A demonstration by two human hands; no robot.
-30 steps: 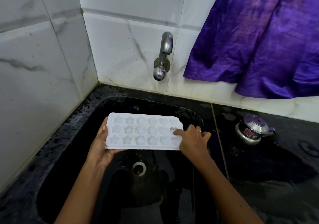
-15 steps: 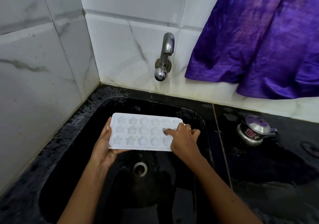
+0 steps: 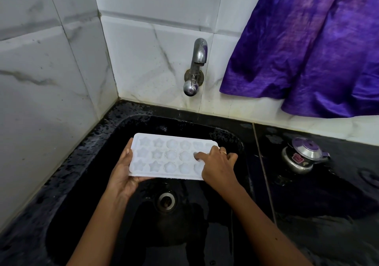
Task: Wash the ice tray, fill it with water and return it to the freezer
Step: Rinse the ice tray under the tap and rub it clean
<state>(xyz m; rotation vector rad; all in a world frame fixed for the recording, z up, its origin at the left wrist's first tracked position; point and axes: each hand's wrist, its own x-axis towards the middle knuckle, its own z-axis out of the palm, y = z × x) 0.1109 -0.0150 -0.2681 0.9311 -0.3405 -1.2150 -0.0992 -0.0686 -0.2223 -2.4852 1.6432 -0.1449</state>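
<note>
- White plastic ice tray (image 3: 170,156) was held level over the black sink (image 3: 98,163), long axis running left-right, well below the tap (image 3: 194,68).
- Left hand (image 3: 123,173) cupped its left end from beneath, thumb on the rim.
- Right hand (image 3: 217,164) lay on the right end, fingers curled, forefinger poking into a mould.

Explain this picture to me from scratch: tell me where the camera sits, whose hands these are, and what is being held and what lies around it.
The camera is worn on a person's head and looks down at their own two bare hands; there is no machine. The left hand supports a white ice tray from its left end, above a black sink. The right hand, with a ring, rests on the tray's right end, one finger poking into a mould. The moulds are star and flower shaped. A metal tap sticks out of the tiled wall; no water is visibly running. On the black counter to the right stands a small steel pot, under a hanging purple cloth.
</note>
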